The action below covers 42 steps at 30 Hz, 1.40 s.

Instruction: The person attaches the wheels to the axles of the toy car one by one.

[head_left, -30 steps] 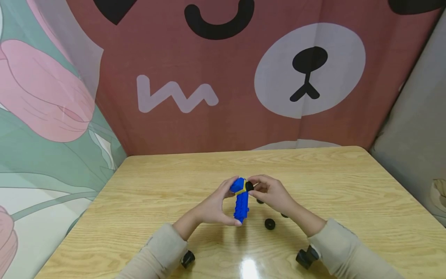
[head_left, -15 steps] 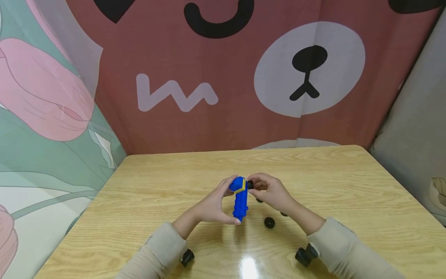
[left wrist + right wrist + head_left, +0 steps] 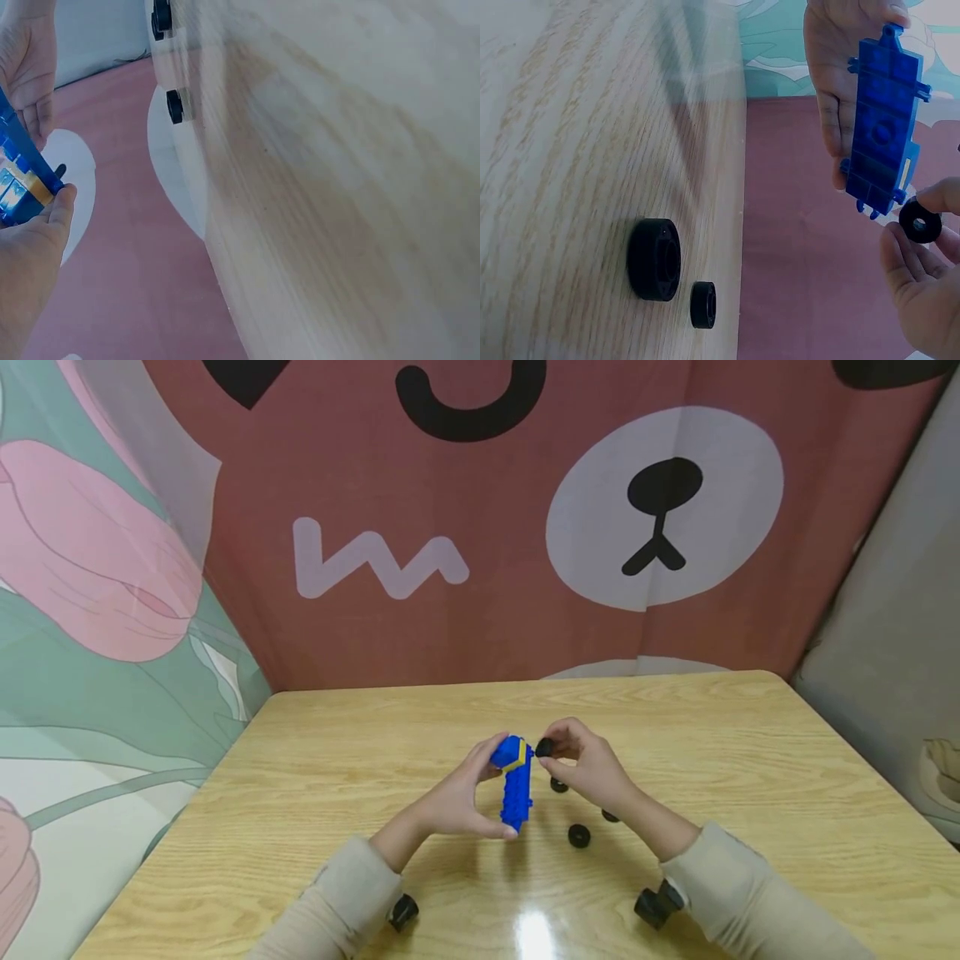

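Note:
A blue toy vehicle base (image 3: 517,793) with a yellow strip is held above the table by my left hand (image 3: 459,795), thumb at its near end and fingers at its far end. Its underside (image 3: 883,127) faces the right wrist view, with small axle pegs sticking out along both sides. My right hand (image 3: 588,762) pinches a black toy wheel (image 3: 920,221) between thumb and fingers, right beside the peg at the base's far end. The wheel's centre hole shows in the right wrist view. In the left wrist view the base (image 3: 22,169) is partly cut off.
Three loose black wheels lie on the wooden table (image 3: 360,735): one wheel (image 3: 579,836) near the middle, another (image 3: 558,785) below my right hand, and a third (image 3: 611,816) partly behind my right wrist. A patterned curtain (image 3: 420,635) hangs behind the table.
My right hand has drawn slightly up and away from the base, turning the wheel, and a peg now shows between them. My left hand keeps its hold on the base.

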{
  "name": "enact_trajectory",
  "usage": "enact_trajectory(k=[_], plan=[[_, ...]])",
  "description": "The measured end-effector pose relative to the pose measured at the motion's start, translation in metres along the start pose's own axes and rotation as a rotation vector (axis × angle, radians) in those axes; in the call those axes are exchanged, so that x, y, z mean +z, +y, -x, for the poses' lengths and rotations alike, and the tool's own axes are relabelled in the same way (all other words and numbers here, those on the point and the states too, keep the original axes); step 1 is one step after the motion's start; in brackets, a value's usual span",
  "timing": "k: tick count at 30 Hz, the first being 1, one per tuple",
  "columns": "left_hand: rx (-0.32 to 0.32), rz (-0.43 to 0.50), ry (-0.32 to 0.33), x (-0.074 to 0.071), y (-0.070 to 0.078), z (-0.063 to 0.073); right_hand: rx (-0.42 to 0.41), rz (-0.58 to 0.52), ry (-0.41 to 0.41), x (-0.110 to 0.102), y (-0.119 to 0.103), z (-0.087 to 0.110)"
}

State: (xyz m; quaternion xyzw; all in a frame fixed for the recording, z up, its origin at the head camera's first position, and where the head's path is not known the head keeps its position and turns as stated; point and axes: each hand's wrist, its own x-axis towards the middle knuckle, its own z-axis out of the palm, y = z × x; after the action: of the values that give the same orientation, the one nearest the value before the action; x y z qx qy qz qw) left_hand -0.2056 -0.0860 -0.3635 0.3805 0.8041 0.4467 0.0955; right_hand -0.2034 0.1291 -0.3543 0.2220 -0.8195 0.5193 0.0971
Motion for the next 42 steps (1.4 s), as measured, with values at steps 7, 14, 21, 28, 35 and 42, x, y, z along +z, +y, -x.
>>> enact_trajectory(k=[7, 14, 21, 28, 35, 42], plan=[[0.018, 0.070, -0.004, 0.001, -0.002, 0.000, 0.030, -0.060, 0.026, 0.002, 0.001, 0.001], [0.053, 0.148, -0.023, -0.001, 0.015, 0.002, 0.021, -0.121, -0.001, 0.007, 0.002, 0.003], [0.070, 0.178, -0.011, -0.001, 0.025, 0.003, 0.055, -0.125, -0.002, 0.010, 0.003, 0.003], [0.080, 0.181, 0.009, -0.002, 0.024, 0.002, 0.081, -0.149, 0.015, 0.010, 0.001, 0.002], [0.066, 0.184, -0.011, -0.003, 0.024, 0.001, 0.076, -0.189, -0.001, 0.010, 0.002, 0.003], [0.062, 0.198, -0.002, -0.001, 0.023, 0.002, 0.126, -0.295, -0.016, 0.011, 0.001, 0.004]])
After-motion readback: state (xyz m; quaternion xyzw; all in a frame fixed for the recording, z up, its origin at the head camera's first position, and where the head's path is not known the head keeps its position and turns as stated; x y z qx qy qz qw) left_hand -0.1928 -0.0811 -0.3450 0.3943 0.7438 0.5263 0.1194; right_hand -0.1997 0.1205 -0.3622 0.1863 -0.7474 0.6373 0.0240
